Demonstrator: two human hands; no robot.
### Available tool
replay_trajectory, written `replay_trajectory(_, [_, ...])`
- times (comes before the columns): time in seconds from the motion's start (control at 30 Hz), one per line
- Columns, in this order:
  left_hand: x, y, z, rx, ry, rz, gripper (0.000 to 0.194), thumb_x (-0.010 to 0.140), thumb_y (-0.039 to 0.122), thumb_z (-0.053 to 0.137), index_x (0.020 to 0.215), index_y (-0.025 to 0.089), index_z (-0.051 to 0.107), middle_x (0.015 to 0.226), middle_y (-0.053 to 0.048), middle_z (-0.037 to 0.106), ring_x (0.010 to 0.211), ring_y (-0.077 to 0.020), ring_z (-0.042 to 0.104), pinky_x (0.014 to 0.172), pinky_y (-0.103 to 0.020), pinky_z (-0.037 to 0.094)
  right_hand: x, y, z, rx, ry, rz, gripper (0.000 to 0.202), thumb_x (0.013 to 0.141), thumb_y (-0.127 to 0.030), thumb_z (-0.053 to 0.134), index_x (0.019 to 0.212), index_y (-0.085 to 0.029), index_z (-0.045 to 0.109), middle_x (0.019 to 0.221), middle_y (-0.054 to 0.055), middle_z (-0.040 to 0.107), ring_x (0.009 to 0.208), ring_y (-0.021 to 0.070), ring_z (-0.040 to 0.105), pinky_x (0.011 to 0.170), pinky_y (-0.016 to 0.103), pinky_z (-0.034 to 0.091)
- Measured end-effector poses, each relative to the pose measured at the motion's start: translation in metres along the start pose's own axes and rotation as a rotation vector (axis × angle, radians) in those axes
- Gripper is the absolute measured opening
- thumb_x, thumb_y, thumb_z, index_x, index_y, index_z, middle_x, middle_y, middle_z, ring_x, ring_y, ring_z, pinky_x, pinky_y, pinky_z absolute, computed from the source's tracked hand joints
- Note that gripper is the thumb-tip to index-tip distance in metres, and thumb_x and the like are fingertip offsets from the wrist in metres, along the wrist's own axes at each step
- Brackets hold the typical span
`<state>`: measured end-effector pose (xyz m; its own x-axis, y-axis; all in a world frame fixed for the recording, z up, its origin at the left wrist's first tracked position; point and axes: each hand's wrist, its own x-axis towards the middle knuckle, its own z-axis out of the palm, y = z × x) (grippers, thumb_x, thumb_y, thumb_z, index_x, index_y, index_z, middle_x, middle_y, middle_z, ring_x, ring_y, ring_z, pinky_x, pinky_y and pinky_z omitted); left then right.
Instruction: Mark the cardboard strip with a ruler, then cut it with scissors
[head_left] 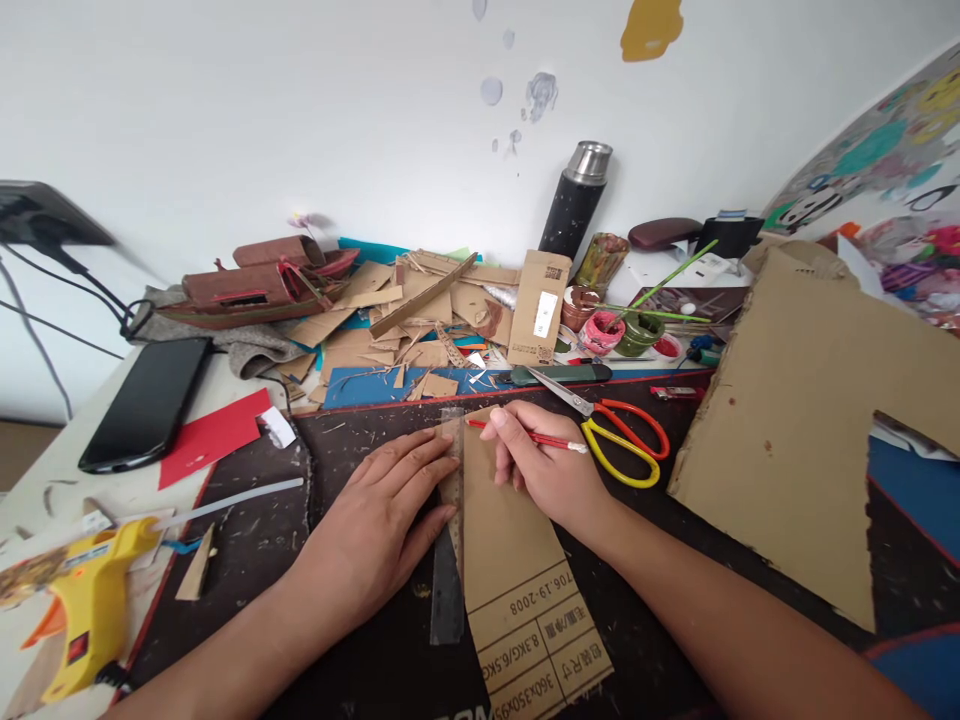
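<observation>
A printed piece of brown cardboard [510, 540] lies on the dark mat in front of me. Along its left edge runs a clear plastic ruler [448, 600]. My left hand [401, 490] lies flat, its fingertips pressing on the ruler. My right hand [536, 460] is closed around a red pencil [551, 440], whose tip points left at the far end of the cardboard, close to the ruler. Just right of that hand rest scissors [622, 435] with one red and one yellow handle, their blades slightly apart.
A yellow glue gun [97, 600] and a black phone [150, 400] lie at the left. Cardboard scraps [420, 310], a brown model boat [247, 290], paint jars [602, 332] and a black flask [574, 200] line the wall. A large cardboard sheet [795, 430] is at the right.
</observation>
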<state>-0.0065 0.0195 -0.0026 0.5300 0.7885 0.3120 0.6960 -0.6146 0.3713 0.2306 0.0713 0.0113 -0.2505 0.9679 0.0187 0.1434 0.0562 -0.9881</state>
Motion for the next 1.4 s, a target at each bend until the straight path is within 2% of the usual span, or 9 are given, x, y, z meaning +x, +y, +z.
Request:
replay_trajectory(0.47, [-0.0007,-0.0012,0.0017,0.015,0.0,0.01,0.039,0.112,0.034,0.06,0.148,0.019,0.062,0.157,-0.012,0.067,0.151,-0.0309,0.055,0.124,-0.053,0.049,-0.0023,-0.0054,-0.0021,-0.143,-0.031,-0.127,0.04,0.115,-0.043,0.052,0.088,-0.022,0.071,0.055,-0.005,0.062,0.048,0.0123,0.061,0.059,0.026,0.048])
replay_trajectory(1.4, [0.0001,-0.0007,-0.0004,0.007,0.002,0.004,0.039,0.112,0.033,0.06,0.148,0.02,0.062,0.157,-0.012,0.067,0.151,-0.0312,0.056,0.124,-0.055,0.049,-0.0075,-0.0093,-0.0015,-0.16,-0.055,-0.159,0.045,0.114,-0.039,0.053,0.077,-0.021,0.069,0.048,-0.005,0.059,0.042,0.0116,0.059,0.052,0.024,0.045])
